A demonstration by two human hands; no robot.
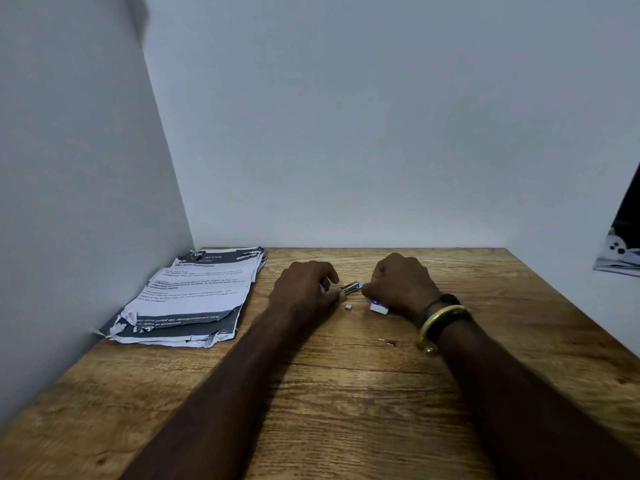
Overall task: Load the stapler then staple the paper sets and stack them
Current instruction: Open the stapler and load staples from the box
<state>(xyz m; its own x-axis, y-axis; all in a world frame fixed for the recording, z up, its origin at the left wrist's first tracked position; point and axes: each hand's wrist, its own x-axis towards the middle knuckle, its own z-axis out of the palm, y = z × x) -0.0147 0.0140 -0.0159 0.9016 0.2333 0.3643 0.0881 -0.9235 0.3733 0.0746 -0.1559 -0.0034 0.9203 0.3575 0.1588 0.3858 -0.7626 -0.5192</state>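
Stapler of small silver metal (349, 288) is gripped at either end by my left hand (304, 289) and right hand (398, 285), mid-table. Just beside lie a grey staple block (348, 307) and a white-and-blue staple box (379, 307). I judge loading unfinished. The torn printed paper pile (194, 296), far left, looks unstapled.
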